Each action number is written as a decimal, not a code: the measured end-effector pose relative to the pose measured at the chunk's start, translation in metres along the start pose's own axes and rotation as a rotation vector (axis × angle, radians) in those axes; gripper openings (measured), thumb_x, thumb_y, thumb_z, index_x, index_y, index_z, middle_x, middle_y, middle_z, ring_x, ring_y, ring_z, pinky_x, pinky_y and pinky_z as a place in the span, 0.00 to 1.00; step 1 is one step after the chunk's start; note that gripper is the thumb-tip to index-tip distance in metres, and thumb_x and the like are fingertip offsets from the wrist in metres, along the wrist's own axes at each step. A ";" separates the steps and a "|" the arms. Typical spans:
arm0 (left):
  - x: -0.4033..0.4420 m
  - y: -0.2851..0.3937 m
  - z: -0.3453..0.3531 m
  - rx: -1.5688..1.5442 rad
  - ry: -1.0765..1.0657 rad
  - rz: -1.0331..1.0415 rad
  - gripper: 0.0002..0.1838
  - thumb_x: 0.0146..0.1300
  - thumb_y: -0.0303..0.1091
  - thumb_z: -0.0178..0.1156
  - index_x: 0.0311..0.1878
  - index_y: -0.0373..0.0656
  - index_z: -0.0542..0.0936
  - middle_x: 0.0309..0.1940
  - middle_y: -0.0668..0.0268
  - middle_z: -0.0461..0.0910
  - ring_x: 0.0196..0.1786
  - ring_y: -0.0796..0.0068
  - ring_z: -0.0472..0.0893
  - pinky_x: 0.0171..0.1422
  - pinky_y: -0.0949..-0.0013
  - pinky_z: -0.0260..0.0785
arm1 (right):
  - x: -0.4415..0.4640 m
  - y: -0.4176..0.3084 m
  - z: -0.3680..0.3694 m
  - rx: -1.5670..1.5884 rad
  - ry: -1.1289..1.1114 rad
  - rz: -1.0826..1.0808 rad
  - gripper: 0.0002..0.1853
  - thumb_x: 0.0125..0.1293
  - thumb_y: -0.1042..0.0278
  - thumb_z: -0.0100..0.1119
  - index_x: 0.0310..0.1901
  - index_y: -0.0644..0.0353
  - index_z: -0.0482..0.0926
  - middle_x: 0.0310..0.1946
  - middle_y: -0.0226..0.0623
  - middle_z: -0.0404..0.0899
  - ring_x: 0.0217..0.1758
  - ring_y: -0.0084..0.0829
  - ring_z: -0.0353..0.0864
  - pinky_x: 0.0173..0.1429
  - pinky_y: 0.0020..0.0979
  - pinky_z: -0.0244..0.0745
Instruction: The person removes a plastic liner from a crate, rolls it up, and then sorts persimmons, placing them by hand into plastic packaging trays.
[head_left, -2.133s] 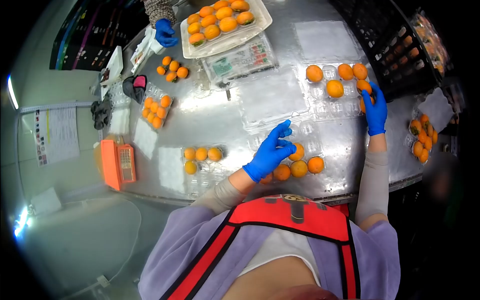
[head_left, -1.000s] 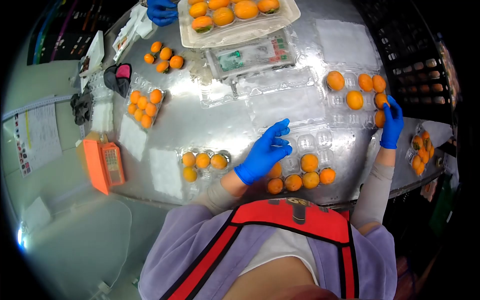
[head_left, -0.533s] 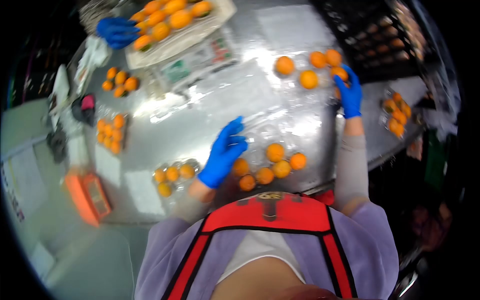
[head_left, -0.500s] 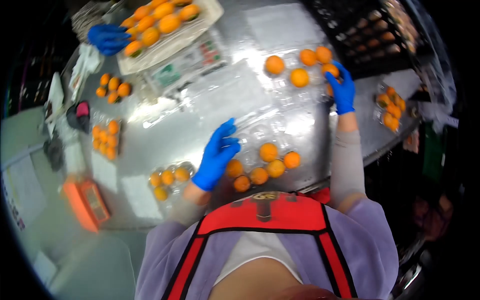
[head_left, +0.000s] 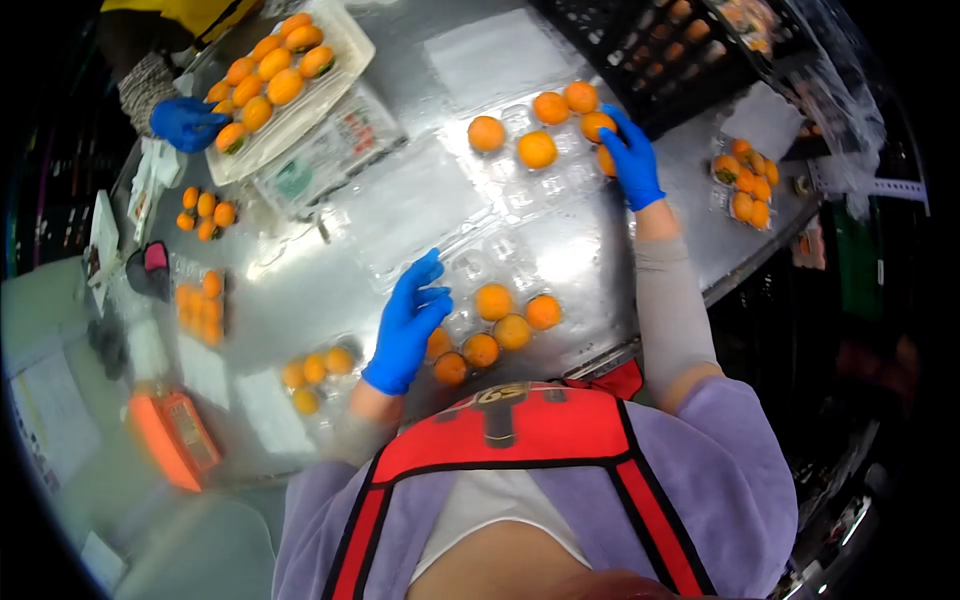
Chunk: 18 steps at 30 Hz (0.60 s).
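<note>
My right hand (head_left: 632, 160), in a blue glove, has its fingers curled round a persimmon (head_left: 596, 125) at the right end of a clear plastic tray (head_left: 515, 190). Another persimmon (head_left: 606, 161) is partly hidden by that hand. Several more orange persimmons (head_left: 537, 149) sit in the tray's back cups. My left hand (head_left: 405, 330), also gloved in blue, is open with its fingers stretched out and nothing visible in them. Beside it lies a nearer clear tray (head_left: 470, 268) with several persimmons (head_left: 512, 331) in its front part.
A co-worker's gloved hand (head_left: 188, 123) touches a pale tray of fruit (head_left: 350, 60) at the back left. A black crate (head_left: 640, 60) stands back right. Filled clear packs (head_left: 745, 185) lie right, others (head_left: 200, 308) left. An orange device (head_left: 172, 435) sits lower left.
The whole view has shifted, with the table's things now further left in it. My right hand stays at the same persimmon, and my left hand stays open beside the nearer tray.
</note>
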<state>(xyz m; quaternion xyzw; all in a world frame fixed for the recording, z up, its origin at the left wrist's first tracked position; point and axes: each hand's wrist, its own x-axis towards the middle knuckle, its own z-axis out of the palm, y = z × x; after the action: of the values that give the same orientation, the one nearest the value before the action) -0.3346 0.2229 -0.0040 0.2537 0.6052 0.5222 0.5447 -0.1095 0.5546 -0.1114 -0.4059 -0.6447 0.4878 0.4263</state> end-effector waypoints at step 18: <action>-0.012 0.000 0.035 0.080 -0.028 -0.013 0.29 0.60 0.27 0.56 0.66 0.42 0.64 0.61 0.61 0.68 0.54 0.71 0.73 0.58 0.70 0.66 | -0.031 -0.039 -0.027 -0.199 0.296 -0.297 0.19 0.60 0.66 0.60 0.53 0.61 0.76 0.47 0.42 0.80 0.48 0.34 0.79 0.55 0.31 0.70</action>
<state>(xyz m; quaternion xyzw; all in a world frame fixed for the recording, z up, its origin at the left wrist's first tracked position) -0.2988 0.2252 0.0056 0.2788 0.6193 0.4906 0.5460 -0.0784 0.5253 -0.0743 -0.4136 -0.6729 0.2888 0.5410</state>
